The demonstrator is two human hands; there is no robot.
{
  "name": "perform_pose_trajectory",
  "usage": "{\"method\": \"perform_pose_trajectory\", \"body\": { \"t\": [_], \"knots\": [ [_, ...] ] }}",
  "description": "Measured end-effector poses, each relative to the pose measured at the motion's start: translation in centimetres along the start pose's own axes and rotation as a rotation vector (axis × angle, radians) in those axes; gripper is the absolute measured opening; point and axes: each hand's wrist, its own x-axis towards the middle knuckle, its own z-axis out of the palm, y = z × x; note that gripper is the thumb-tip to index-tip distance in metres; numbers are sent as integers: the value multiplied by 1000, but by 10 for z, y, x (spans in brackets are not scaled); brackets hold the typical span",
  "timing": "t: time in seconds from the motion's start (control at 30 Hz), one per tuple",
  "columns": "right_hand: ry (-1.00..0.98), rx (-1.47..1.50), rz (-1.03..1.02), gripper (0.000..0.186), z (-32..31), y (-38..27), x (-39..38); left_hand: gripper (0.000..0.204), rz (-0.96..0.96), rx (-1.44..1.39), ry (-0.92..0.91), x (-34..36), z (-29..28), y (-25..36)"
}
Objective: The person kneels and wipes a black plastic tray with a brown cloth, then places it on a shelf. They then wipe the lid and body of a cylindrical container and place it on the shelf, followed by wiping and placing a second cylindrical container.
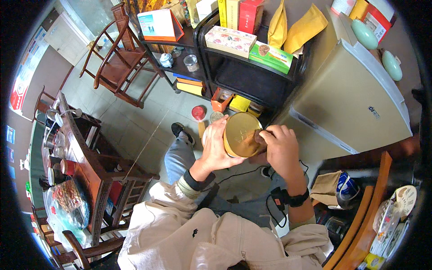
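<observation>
so the person is sitting down, looking at their own lap, and both hands are on a round gold tin held up in front of them over the knees. the left hand is wrapped around the tin's left side, fingers curled up over the rim and thumb underneath, so it's closed on it and carrying most of it. the right hand is at the tin's right edge, fingers bunched and curled in against the rim, touching it. can't tell if it's pinching the lid or just pressing on it, the fingertips are hidden behind the knuckles. there's a black wrist strap on the right arm.

around them: a dark metal shelf straight ahead with a floral box and a green box on top, plus two yellow pouches leaning behind. a beige cabinet sits just right of the shelf. down on the tiled floor near the person's black shoe there's a small red-lidded jar. a wooden chair stands further back, and on the left a dark wood desk carries cups and a bag of snacks.
</observation>
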Motion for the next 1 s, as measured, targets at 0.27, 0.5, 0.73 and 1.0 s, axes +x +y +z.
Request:
{"method": "perform_pose_trajectory", "body": {
  "t": [0.27,0.5,0.73,1.0],
  "knots": [
    [-111,85,-76,4,4,-16,-7,111,61,125,-20,0,1,-3],
    [-41,1142,179,20,10,13,-13,120,-271,-209,127,6,6,-7],
    [357,1325,702,34,26,14,-28,108,-433,-585,189,6,6,-22],
    [274,767,229,37,30,-6,7,92,-617,-1069,159,11,11,-11]
  ]
}}
